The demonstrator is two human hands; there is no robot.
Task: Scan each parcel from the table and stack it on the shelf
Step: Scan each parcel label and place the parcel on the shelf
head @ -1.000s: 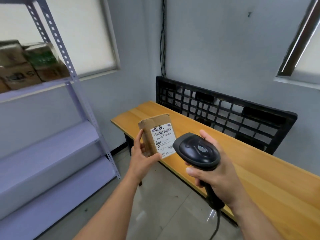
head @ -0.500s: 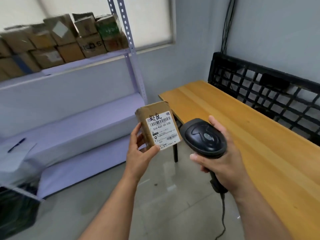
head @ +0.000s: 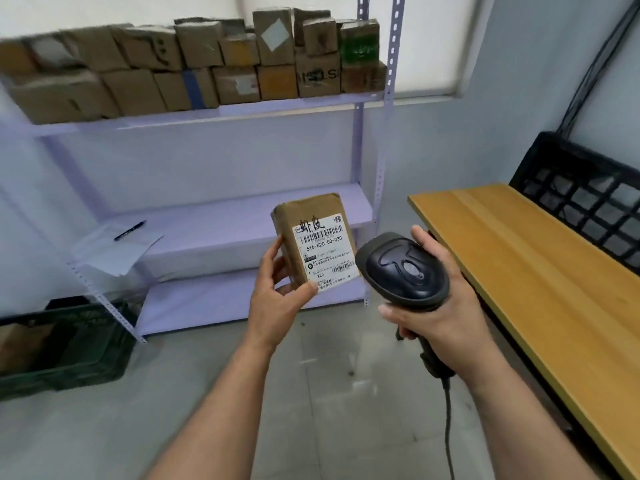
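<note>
Head view looks down at two bare forearms held out over a pale tiled floor. The left hand [head: 277, 306] holds a small brown paper-wrapped parcel [head: 298, 216] upright in the air. Its grip is clamped on the parcel's lower left corner, thumb on the front face and fingers behind. The parcel's white printed shipping label [head: 329, 254], with barcodes and black handwriting, faces the camera.

Just to the right of the parcel is a black handheld barcode scanner [head: 401, 271], its head almost touching the label's edge. The right hand [head: 446, 317] has its grip closed round the scanner's handle, with the index finger curled under the head. A dark cable [head: 448, 427] hangs from the handle's base.

Behind the parcel stands a pale lilac metal shelf unit [head: 221, 223]. Its top board carries two rows of stacked brown cardboard boxes [head: 242, 64]. On the middle board, at the left, lie sheets of white paper [head: 114, 251] with a dark pen [head: 130, 230] on top.

A long yellow wooden counter [head: 536, 265] runs along the right, and a black plastic lattice pallet [head: 588, 199] stands on edge behind it. A dark green plastic crate [head: 69, 348] sits on the floor at lower left.
</note>
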